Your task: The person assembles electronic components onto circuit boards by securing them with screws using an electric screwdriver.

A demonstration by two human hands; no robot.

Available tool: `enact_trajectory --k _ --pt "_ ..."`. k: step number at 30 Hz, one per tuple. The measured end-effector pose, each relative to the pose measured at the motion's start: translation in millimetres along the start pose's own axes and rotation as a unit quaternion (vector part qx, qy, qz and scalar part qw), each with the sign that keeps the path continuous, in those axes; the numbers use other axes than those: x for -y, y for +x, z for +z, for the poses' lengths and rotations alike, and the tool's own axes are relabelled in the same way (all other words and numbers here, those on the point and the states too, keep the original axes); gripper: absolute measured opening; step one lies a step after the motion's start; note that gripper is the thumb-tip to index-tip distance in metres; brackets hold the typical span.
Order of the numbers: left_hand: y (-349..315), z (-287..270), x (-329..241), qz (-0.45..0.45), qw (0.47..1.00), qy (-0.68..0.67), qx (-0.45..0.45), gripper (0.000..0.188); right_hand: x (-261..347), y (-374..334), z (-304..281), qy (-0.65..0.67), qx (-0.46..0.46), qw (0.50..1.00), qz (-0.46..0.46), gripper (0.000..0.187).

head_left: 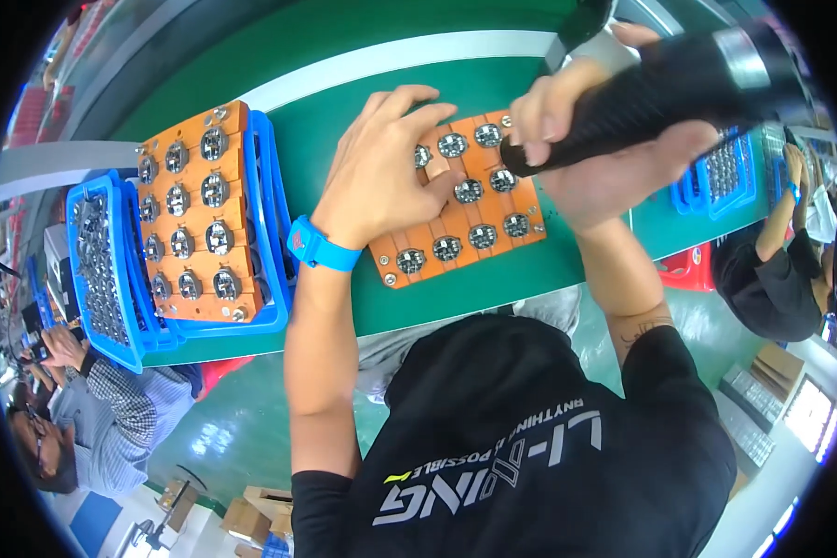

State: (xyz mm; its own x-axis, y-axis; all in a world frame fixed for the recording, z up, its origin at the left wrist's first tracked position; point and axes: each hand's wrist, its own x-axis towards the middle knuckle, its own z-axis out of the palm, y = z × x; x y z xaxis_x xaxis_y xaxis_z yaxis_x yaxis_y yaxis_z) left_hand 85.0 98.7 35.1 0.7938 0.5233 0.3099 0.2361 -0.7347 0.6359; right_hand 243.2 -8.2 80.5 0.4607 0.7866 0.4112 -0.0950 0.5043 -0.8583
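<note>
Orange fixture board [458,219], mid-frame, held round modules [468,192]; completion unclear. Left hand [374,172] lay spread across it; right hand [600,186] gripped black power tool [646,104].

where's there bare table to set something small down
Bare green tabletop shows between the blue trays at left and the left hand, and in a strip between the middle orange board and the near edge. Crowded: over that board, with both hands and the black tool.
</note>
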Motion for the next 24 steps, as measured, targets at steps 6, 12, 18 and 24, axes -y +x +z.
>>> enact_trajectory --k 6,12,18,24 --pt "-8.0 1.5 -1.0 0.015 0.999 0.036 0.027 0.044 -25.8 -22.2 4.3 0.077 0.005 0.997 -0.022 0.095" --pt "-12.0 2.4 4.7 0.034 0.998 0.056 0.013 0.048 -38.9 -29.5 5.0 0.065 -0.001 0.998 -0.018 0.095" --pt "-13.0 4.6 6.0 0.026 0.998 0.051 0.014 0.048 -40.6 -33.0 4.6 0.05 0.018 0.998 -0.023 0.096" --pt "-13.8 6.1 5.7 0.031 0.998 0.048 -0.002 0.048 -31.4 -38.4 12.6 -0.007 -0.03 0.999 0.013 0.096"
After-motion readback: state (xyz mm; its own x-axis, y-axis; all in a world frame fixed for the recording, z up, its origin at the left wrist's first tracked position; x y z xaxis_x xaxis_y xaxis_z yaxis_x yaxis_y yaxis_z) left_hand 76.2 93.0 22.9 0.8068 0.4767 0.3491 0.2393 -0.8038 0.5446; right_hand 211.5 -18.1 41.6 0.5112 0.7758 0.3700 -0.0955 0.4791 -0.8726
